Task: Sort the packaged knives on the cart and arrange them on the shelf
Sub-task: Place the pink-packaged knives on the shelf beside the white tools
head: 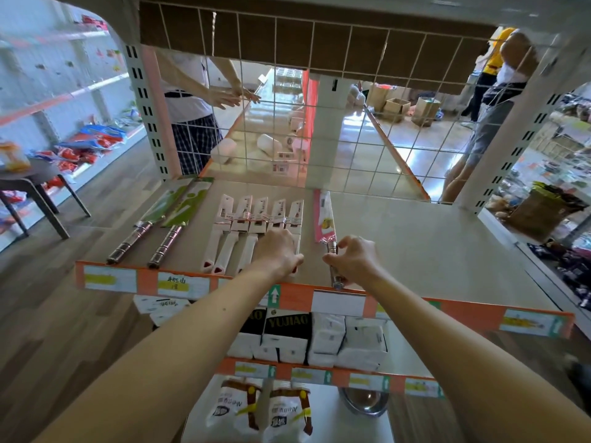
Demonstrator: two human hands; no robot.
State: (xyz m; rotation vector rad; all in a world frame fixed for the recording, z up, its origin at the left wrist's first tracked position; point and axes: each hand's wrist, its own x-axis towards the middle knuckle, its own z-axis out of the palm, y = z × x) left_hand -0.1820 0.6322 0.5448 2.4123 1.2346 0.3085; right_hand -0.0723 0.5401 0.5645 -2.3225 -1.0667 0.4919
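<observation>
Pale shelf board (415,251): right hand (353,260) fingers pinch the steel handle of the pink-sleeved knife (323,219), left hand (276,251) at its 9 o'clock covers the white-handled knife row (252,219), grip hidden; green-sleeved knives (172,212) farther toward 9, white wire grid (351,123) closing off 12 o'clock.

Both bare forearms reach forward from the lower frame and converge. Left hand (277,251): palm down, knuckles up, fingers (274,235) bent down on the far side, tips hidden; grip not determinable. Right hand (353,260): just beside the left, not touching it, thumb and curled fingers (346,242) pinching a metal knife handle (336,279). Wrists straight.
</observation>
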